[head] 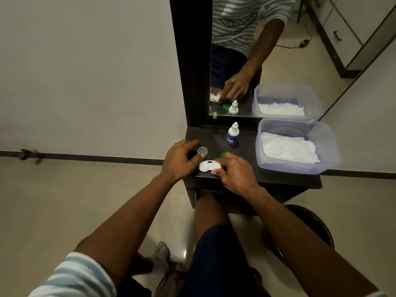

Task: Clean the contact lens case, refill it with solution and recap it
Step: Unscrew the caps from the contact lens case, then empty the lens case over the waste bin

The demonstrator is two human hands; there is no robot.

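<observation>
Head view: the right hand [234, 172] pinches the open lens case [209, 166] steady on the desk [246, 151]. The left hand [182, 160], fingers relaxed and holding nothing, rests beside the clear cap [202, 150], probably just set aside.

A: What can't I see from up here?

B: My right hand [234, 173] covers most of the green cap [224, 154], only a sliver shows at its far side. It also hides the near right edge of the lens case [209, 166].

A: Left side?

B: My left hand [180, 160] hides the shelf [246, 166] under it; whether it touches the clear cap [202, 150] is unclear.

A: Anything else?

B: Label on the solution bottle [232, 135] is too small to read. Mirror [300, 50] is cut off at the top edge.
</observation>
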